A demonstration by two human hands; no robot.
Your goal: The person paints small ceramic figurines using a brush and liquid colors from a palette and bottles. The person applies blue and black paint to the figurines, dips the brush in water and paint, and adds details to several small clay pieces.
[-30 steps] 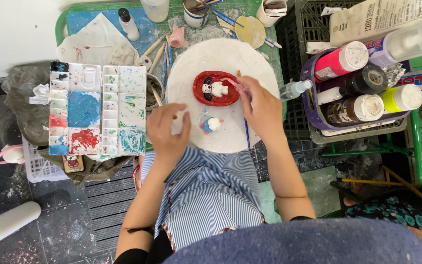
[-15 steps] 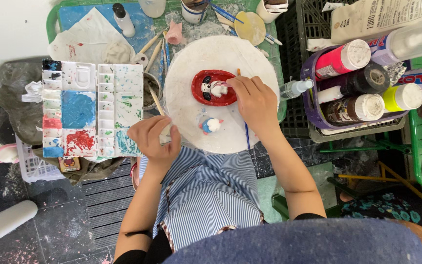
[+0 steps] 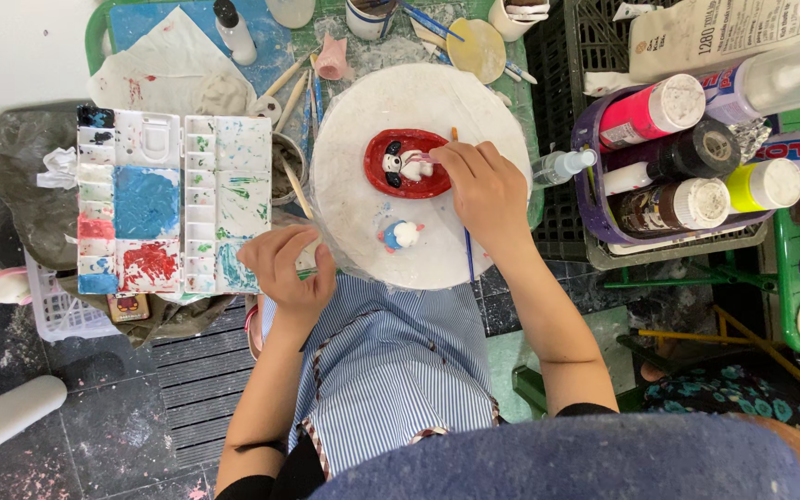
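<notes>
Right hand (image 3: 481, 190) pinched on a thin brush (image 3: 463, 222), tip at the glossy red oval dish (image 3: 406, 163) mid-disc (image 3: 363, 222) — round, white, smooth. Left hand (image 3: 287, 273) curled at the disc's near-left edge, contents hidden — hemmed by the stained palette (image 3: 173, 204).

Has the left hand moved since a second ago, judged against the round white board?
Yes. The left hand has pulled off the round white board, toward its lower-left edge by the paint palette.

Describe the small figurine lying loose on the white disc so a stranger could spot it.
Find the round white disc in the middle. Below the red oval dish lies a small white figurine with blue and pink touches. Unlike the figure in the dish, it sits bare on the disc.
</notes>
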